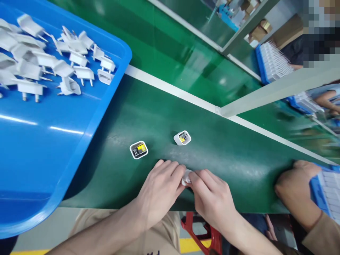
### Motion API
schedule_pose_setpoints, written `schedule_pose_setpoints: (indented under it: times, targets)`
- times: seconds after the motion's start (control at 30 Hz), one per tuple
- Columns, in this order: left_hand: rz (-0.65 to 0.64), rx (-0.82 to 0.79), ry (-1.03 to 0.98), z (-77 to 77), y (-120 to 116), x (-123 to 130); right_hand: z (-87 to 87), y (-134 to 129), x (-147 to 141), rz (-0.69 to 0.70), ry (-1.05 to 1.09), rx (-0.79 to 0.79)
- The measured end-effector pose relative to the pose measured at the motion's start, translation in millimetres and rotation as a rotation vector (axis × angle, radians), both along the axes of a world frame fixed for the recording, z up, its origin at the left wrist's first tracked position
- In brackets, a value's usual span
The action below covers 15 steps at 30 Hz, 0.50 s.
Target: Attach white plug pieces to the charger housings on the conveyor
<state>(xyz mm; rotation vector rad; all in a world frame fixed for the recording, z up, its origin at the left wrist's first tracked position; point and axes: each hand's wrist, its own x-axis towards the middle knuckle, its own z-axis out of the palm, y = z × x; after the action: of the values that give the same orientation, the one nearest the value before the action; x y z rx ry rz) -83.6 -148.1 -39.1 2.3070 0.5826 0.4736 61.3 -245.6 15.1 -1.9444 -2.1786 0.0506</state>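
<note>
A: What takes up most of the view?

B: The green belt, and over its left end a big blue tray holding a scatter of white plug pieces, pins sticking out, heaped at its far side.

A: Any other containers?

B: At the right edge a blue rack of small white parts, with another person's hand resting against it. A similar rack sits beyond the metal frame.

A: And the person's own hands?

B: At the near edge of the belt, fingertips together. The left hand and right hand are both closed on one small white part, pinched between them; only a sliver of it shows.

A: What lies close by?

B: Two open white charger shells on the belt just beyond the hands, well apart from each other, each with a yellow component inside. The second sits farther off.

A: Any writing?

B: Some dark letters at the bottom edge, cut off, unreadable.
</note>
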Motion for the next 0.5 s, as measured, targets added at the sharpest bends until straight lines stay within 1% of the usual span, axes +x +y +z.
schedule_pose_setpoints:
  times: [0.1, 0.13, 0.17, 0.23, 0.27, 0.3, 0.4, 0.43, 0.5]
  targets:
    - [-0.001, 0.045, 0.014, -1.2, -4, -2, 2.2, -2, 3, -0.010, -0.006, -0.035]
    - [0.003, 0.072, 0.013, -1.4, -6, -4, 3.2, -3, 10, -0.033, -0.030, -0.058]
    - [0.015, 0.100, 0.007, -1.4, -8, -6, 3.8, -6, 21, -0.092, -0.050, -0.085]
    - [0.059, 0.145, -0.011, -0.5, -10, -10, 3.9, -14, 56, -0.293, -0.076, -0.128]
    - [0.088, 0.170, -0.026, 0.7, -11, -11, 4.2, -19, 78, -0.438, -0.078, -0.132]
    - [0.122, 0.203, -0.049, 2.7, -10, -11, 5.2, -26, 103, -0.544, -0.101, -0.110]
    - [0.202, 0.356, -0.095, 12.6, 1, -2, 16.6, -51, 172, -0.764, -0.186, -0.057]
    - [0.223, 0.411, -0.091, 16.0, 7, 4, 23.2, -60, 190, -0.823, -0.206, -0.060]
    - [0.256, 0.494, -0.045, 20.0, 19, 17, 38.6, -72, 217, -0.935, -0.244, -0.071]
